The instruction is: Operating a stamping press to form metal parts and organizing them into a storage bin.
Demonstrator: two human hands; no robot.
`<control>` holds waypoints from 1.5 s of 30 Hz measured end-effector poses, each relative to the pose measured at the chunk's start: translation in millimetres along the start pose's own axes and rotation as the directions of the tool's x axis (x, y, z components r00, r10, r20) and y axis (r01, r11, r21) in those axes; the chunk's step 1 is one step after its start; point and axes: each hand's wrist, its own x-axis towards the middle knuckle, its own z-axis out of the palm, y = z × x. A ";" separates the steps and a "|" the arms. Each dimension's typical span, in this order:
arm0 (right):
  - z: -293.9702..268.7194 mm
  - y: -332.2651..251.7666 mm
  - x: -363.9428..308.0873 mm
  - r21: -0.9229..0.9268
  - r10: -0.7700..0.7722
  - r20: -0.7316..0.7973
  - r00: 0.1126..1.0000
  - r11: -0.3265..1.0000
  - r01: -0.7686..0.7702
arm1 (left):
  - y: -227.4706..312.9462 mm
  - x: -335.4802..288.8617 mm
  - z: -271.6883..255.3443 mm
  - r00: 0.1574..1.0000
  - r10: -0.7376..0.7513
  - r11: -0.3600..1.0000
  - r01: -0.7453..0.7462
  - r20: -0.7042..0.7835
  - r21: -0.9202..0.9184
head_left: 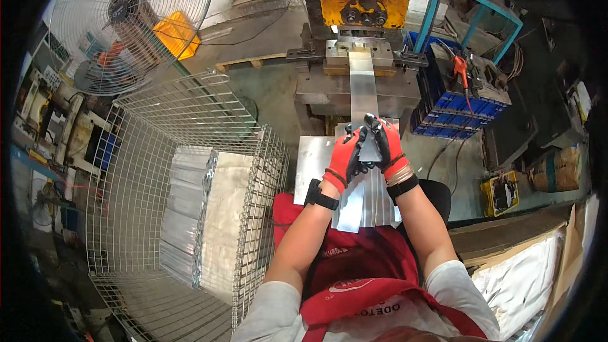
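Observation:
A long flat metal strip (363,92) runs away from me, its far end inside the die (361,50) of a press. Both my hands, in red gloves with black palms and fingertips, grip its near end from either side. My left hand (347,154) is closed on the left edge, and my right hand (387,144) is closed on the right edge, thumbs near each other on top. Beneath my hands lies a fanned stack of similar metal strips (364,199), over my red apron. The gloves hide part of the strip's near end.
To the left stands a wire mesh basket (263,164) with stacked metal strips (183,209) inside. Behind it is a large caged fan (130,9). Blue crates (443,117) stand right of the press, with an orange-handled tool (460,71) on top. A yellow bin (500,193) sits farther right.

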 end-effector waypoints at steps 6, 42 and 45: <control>1.1 -11.6 -2.2 0.157 0.091 0.013 0.996 0.983 -0.092 | 1.1 -0.1 1.7 1.000 -0.014 1.000 0.014 0.015 -0.005; -6.3 -12.0 -11.0 -0.428 -0.407 0.246 0.880 0.769 0.475 | -9.1 -4.2 -6.6 0.995 0.071 0.997 -0.069 0.064 -0.034; -10.7 -23.6 -24.9 -0.379 -0.316 0.091 0.944 0.866 0.327 | 30.1 -56.0 2.4 0.999 -0.007 0.953 -0.005 0.037 0.304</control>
